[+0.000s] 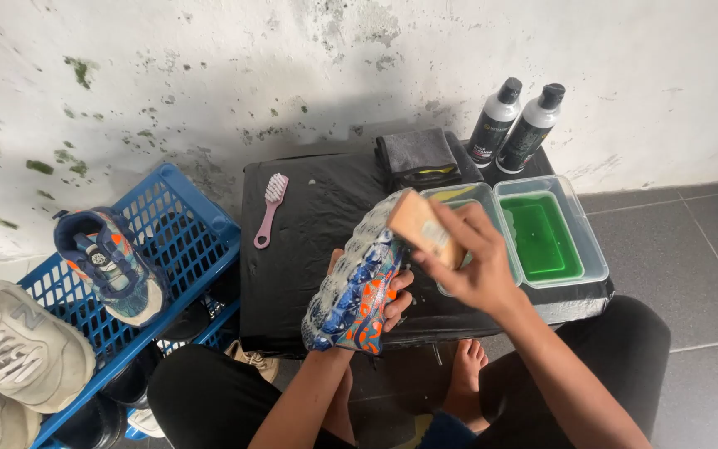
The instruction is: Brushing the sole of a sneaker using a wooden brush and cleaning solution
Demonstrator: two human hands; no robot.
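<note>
My left hand (392, 303) grips a blue and orange shoe (357, 278) sole-up over the black table (309, 241); my right hand (467, 262) clasps a wooden brush (422, 226) against its sole. Behind sit 2 clear tubs (579, 212), 2 bottles (515, 125), a folded cloth (415, 154), and a pink brush (271, 209) lies left

Shoe (355, 287): blue, white, orange patches. Brush (424, 229): tan wood. Left of shoe: pink brush (270, 209), blue crate (180, 241). Right of shoe: green liquid tub (546, 233).
</note>
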